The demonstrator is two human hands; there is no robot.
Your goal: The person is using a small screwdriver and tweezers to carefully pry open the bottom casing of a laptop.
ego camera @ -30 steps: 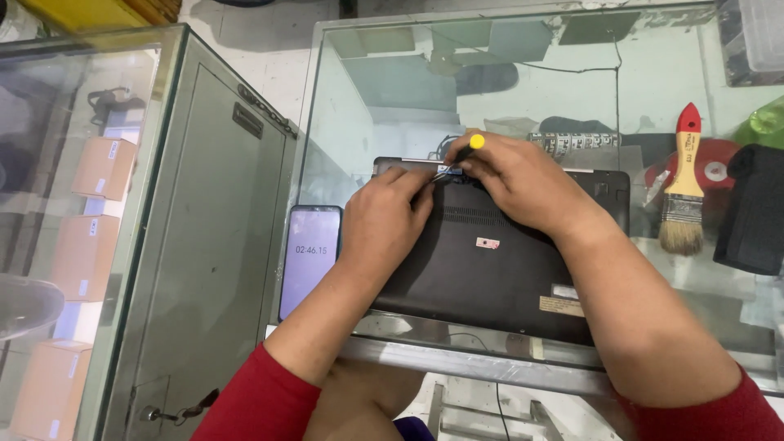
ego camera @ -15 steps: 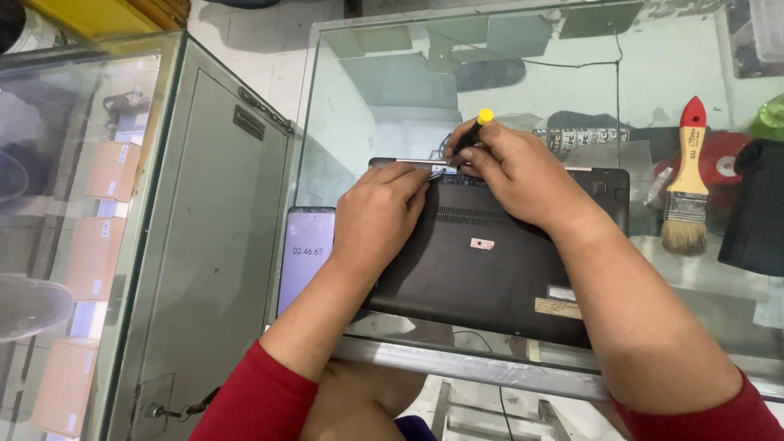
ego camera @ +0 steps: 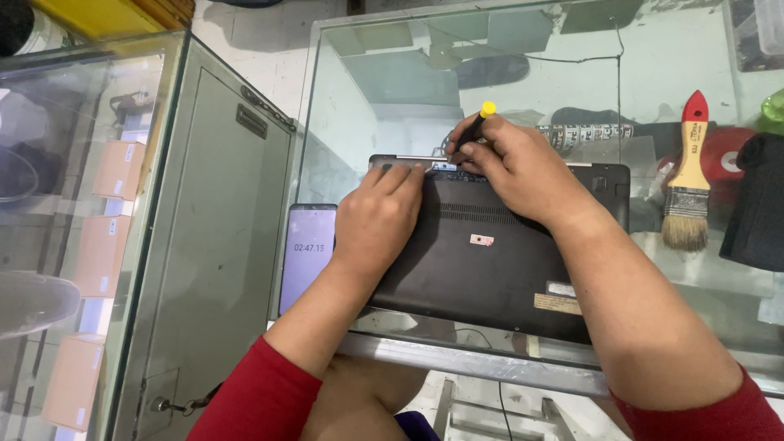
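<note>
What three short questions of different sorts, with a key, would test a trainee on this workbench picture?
1. True or false: the laptop lies bottom side up on the glass counter.
2. Which hand holds the yellow-tipped screwdriver? A left B right
3. Fill in: the phone lies to the ___ of the laptop.

Key:
1. True.
2. B: the right hand grips it at the far edge; the left hand presses flat on the base.
3. Left.
</note>
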